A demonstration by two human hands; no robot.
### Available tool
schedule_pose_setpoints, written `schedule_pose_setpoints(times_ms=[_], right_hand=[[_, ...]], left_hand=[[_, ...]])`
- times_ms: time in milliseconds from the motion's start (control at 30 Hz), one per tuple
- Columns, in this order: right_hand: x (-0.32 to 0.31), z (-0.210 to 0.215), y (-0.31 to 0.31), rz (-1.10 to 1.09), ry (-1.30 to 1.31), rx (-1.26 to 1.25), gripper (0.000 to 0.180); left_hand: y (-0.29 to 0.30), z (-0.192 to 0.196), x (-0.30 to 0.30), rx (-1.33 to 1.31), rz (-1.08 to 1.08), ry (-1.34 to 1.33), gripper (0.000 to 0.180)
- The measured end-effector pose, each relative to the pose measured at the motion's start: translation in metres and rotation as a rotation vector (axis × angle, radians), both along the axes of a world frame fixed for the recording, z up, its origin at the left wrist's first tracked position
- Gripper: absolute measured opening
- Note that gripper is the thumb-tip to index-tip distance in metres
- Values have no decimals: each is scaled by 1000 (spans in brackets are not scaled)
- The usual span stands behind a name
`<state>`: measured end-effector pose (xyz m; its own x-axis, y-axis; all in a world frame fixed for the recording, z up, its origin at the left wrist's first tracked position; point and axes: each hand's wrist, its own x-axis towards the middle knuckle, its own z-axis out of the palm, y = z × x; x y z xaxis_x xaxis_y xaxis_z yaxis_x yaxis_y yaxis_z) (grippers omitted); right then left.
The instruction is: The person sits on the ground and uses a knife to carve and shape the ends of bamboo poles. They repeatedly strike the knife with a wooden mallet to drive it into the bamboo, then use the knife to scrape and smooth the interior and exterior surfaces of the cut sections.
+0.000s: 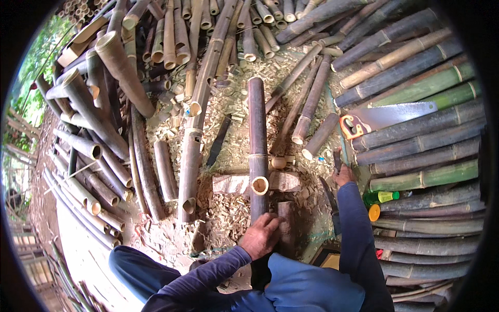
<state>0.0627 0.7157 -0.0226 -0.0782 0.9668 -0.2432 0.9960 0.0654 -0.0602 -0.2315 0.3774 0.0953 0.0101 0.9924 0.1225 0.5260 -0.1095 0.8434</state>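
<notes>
A dark bamboo pole [257, 119] lies lengthwise in front of me, resting across a pale wood block [231, 184]. A round, light-rimmed opening [259, 185] shows on its upper side toward my end. My left hand [260, 236] is closed over the pole's near part, beside a short upright-looking wooden piece [285, 229]. Off to the right, my right hand [343, 176] is closed around a dark, narrow thing [337, 157] whose kind I cannot make out. Just below that hand lies a long dark blade [329, 195].
Bamboo poles lie stacked at right [421, 140], with an orange-handled handsaw [390, 115] on top. A green bottle [378, 197] sits among them. More bamboo [125, 73] leans at left. Wood chips [228, 213] cover the ground, where a dark flat blade-like piece [219, 140] lies.
</notes>
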Motion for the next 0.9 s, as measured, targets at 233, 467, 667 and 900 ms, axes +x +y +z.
schedule_pose_setpoints(times_ms=[233, 467, 667, 900], right_hand=[[-58, 43, -87, -437, 1233, -551, 41], [-82, 34, -212, -224, 1204, -869, 41], [-72, 24, -196, 273, 737, -783, 43], [-165, 93, -64, 865, 134, -572, 41]], left_hand=[[51, 52, -3, 95, -233, 140, 75], [130, 22, 23, -116, -610, 663, 90], [159, 1, -11, -475, -746, 326, 91], [157, -6, -25, -90, -91, -89, 94]])
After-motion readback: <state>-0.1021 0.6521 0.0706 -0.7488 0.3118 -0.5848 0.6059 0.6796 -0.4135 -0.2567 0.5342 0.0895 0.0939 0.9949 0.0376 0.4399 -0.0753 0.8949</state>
